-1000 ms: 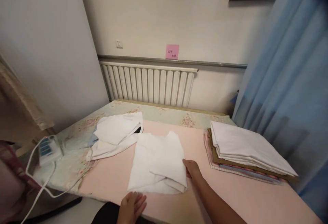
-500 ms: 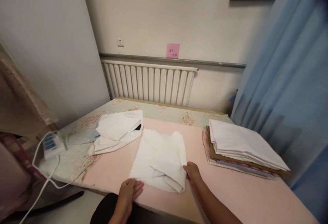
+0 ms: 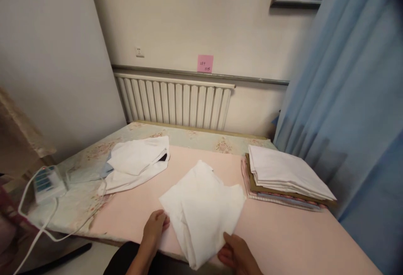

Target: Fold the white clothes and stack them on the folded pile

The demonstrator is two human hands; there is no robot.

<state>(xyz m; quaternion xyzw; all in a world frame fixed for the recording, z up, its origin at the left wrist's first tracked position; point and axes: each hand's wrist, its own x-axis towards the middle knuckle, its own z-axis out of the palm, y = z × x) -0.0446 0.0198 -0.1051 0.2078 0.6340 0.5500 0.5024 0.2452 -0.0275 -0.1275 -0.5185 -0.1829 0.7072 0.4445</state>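
Note:
A folded white cloth [image 3: 208, 208] lies turned cornerwise on the pink sheet [image 3: 132, 216], one corner pointing at the near table edge. My right hand [image 3: 237, 252] pinches its lower right edge between thumb and fingers. At the cloth's left edge is my left hand [image 3: 155, 228], its fingers curled and closed on the border; the exact grip is partly hidden.
To the left lies a loose heap of white fabric [image 3: 135, 157]. A neat stack of folded cloths [image 3: 286, 172] sits at the right. A power strip [image 3: 48, 184] with a white cord rests at the left table edge. A blue curtain [image 3: 340, 98] hangs on the right.
The white cloth has turned from square-on to cornerwise and come nearer. My right hand has moved down and towards me with its edge; my left hand's fingers, earlier stretched out, are now curled.

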